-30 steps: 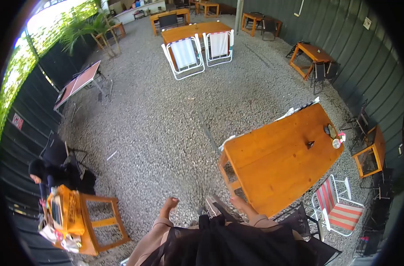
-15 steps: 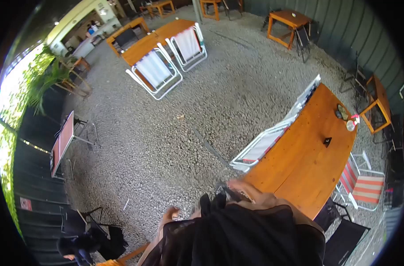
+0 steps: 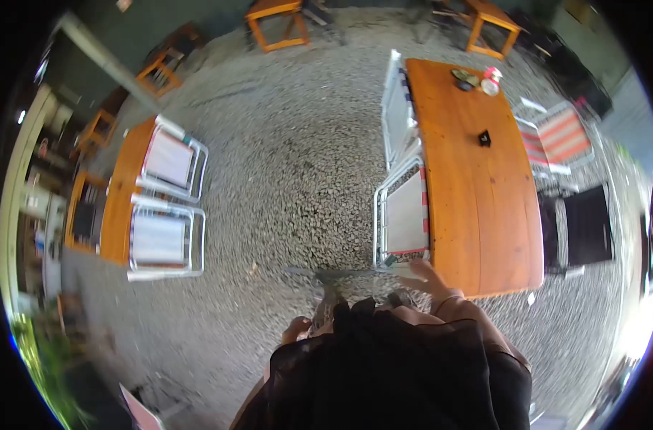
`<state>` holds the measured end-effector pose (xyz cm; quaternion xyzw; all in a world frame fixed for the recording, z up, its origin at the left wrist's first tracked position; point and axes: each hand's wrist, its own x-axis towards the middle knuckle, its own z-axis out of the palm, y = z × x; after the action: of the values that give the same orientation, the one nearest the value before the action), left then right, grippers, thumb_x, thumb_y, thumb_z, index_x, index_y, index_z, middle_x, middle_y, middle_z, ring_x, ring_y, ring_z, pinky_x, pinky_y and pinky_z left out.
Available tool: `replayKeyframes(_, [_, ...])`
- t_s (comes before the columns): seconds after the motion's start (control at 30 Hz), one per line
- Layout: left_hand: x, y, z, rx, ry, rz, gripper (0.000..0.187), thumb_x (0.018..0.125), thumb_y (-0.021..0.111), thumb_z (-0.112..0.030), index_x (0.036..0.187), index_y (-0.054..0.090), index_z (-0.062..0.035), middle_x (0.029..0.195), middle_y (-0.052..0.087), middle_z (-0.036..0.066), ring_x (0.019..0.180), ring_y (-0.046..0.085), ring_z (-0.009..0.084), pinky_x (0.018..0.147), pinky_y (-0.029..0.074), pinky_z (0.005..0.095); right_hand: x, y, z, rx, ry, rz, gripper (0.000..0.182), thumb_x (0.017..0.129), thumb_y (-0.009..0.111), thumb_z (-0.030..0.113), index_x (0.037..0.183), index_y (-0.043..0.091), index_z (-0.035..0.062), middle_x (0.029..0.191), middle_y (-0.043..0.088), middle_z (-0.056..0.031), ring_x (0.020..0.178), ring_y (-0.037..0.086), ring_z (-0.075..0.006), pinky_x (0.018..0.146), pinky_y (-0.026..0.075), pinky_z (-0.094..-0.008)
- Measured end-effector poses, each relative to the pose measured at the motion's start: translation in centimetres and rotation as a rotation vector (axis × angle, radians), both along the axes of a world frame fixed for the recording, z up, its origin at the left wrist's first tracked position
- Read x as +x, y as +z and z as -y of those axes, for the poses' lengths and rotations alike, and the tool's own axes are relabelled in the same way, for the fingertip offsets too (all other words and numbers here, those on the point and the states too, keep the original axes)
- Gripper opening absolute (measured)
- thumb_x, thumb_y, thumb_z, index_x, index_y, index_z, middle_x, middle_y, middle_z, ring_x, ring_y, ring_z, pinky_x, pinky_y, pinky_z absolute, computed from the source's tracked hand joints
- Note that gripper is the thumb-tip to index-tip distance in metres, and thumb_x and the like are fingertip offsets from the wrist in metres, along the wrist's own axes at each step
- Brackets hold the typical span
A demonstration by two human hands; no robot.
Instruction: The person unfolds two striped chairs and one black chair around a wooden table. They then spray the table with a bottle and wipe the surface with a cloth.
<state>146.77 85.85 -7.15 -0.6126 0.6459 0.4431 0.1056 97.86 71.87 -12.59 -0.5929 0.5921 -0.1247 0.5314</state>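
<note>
My right hand (image 3: 428, 281) is beside the near left corner of a long wooden table (image 3: 484, 222), fingers stretched out and nothing visible in them. Close in front of it stands a folding chair (image 3: 407, 215) with a white frame and pale fabric, pushed against the table's left side. My left hand (image 3: 296, 330) hangs low on the other side of my body, over the gravel (image 3: 269, 215); motion smears its fingers. Black sheer clothing (image 3: 384, 365) covers my front. On the tabletop are a small black stand (image 3: 484, 138), a dark green item (image 3: 464, 77) and a red-and-white container (image 3: 491, 80).
A second wooden table (image 3: 126, 193) with white folding chairs (image 3: 159, 238) stands to the left. Right of the long table are a red-striped chair (image 3: 564, 136) and a black chair (image 3: 589, 226). More wooden tables (image 3: 276, 10) line the back. A pole (image 3: 111, 61) rises at the upper left.
The view has swung to the right, so the long table now runs straight ahead on my right. My right hand is now beside its near corner; the left hand stays low.
</note>
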Motion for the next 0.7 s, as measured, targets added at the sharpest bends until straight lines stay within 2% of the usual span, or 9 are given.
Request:
replayKeyframes(0.03, [2.8,-1.5,2.9,0.042,0.037,0.016,0.033,0.078,0.052,-0.037,0.079,0.064,-0.0061,0.080,0.063,0.012,0.074,0.060,0.0287,0.069,0.045,0.0396,0.3,2.3,0.4,0.145,-0.173,-0.125,0.029,0.082,0.049,0.031,0.099,0.059,0.0097,0.099,0.061,-0.0106,0.088,0.059,-0.0197,0.076,0.045,-0.0364])
replayKeyframes(0.07, [4.8,-2.2,5.2,0.086,0.084,0.028,0.033,0.079,0.052,-0.036,0.079,0.064,-0.0063,0.080,0.063,0.013,0.075,0.059,0.0294,0.069,0.045,0.0404,0.5,2.5,0.1,0.462,-0.655,0.118,0.029,0.082,0.050,0.032,0.099,0.060,0.0099,0.100,0.061,-0.0112,0.090,0.059,-0.0198,0.076,0.045,-0.0366])
replayKeyframes(0.13, [7.7,1.8,12.4,0.174,-0.079,0.144,0.031,0.080,0.052,-0.032,0.080,0.064,-0.0040,0.077,0.062,0.016,0.077,0.059,0.0313,0.070,0.045,0.0415,0.1,-2.8,-1.9,0.116,0.058,-0.494,0.031,0.081,0.050,0.033,0.096,0.060,0.0077,0.099,0.061,-0.0140,0.090,0.059,-0.0213,0.074,0.045,-0.0379])
replayKeyframes(0.2, [9.0,4.8,17.9,0.119,0.013,0.306,0.032,0.082,0.052,-0.031,0.082,0.063,-0.0004,0.079,0.061,0.018,0.077,0.058,0.0323,0.070,0.045,0.0425,3.4,-5.8,-3.4,0.139,-0.239,-0.578,0.031,0.077,0.054,0.033,0.092,0.061,0.0076,0.088,0.061,-0.0162,0.085,0.059,-0.0256,0.070,0.045,-0.0413])
replayKeyframes(0.3, [11.0,2.9,25.7,0.272,-0.221,0.450,0.034,0.083,0.052,-0.031,0.085,0.062,0.0020,0.084,0.061,0.019,0.079,0.057,0.0326,0.070,0.045,0.0426,9.6,-0.3,-3.7,0.426,-0.470,-0.316,0.034,0.077,0.054,0.035,0.096,0.059,0.0074,0.091,0.059,-0.0147,0.087,0.058,-0.0252,0.070,0.045,-0.0411])
replayKeyframes(0.43, [5.5,5.9,32.3,0.065,-0.162,0.145,0.031,0.084,0.049,-0.025,0.084,0.064,0.0016,0.088,0.060,0.021,0.083,0.058,0.0355,0.070,0.045,0.0429,13.4,2.1,-3.6,0.607,-0.735,-0.026,0.038,0.078,0.054,0.037,0.100,0.056,0.0072,0.095,0.058,-0.0128,0.088,0.056,-0.0245,0.071,0.045,-0.0408])
replayKeyframes(0.57, [-1.7,6.6,37.7,0.016,-0.868,0.185,0.032,0.082,0.052,-0.028,0.096,0.061,-0.0008,0.100,0.060,0.016,0.091,0.057,0.0336,0.076,0.046,0.0418,14.1,2.8,-2.2,0.691,-1.022,0.254,0.043,0.078,0.055,0.040,0.105,0.053,0.0070,0.099,0.057,-0.0108,0.090,0.055,-0.0239,0.072,0.045,-0.0406])
replayKeyframes(0.67, [-7.8,5.4,42.8,0.004,-1.214,0.392,0.028,0.081,0.051,-0.024,0.097,0.061,-0.0026,0.100,0.060,0.016,0.091,0.058,0.0322,0.076,0.046,0.0439,13.1,4.1,-0.2,0.667,-1.199,0.425,0.046,0.078,0.055,0.041,0.109,0.051,0.0068,0.101,0.056,-0.0093,0.091,0.054,-0.0234,0.073,0.045,-0.0404])
replayKeyframes(0.7, [-10.5,7.8,44.1,-0.026,-1.171,0.358,0.023,0.079,0.050,-0.019,0.093,0.062,-0.0053,0.099,0.061,0.016,0.092,0.058,0.0318,0.077,0.046,0.0445,12.7,4.7,0.9,0.612,-1.225,0.513,0.045,0.081,0.052,0.044,0.107,0.052,0.0063,0.101,0.055,-0.0074,0.090,0.053,-0.0224,0.075,0.044,-0.0426])
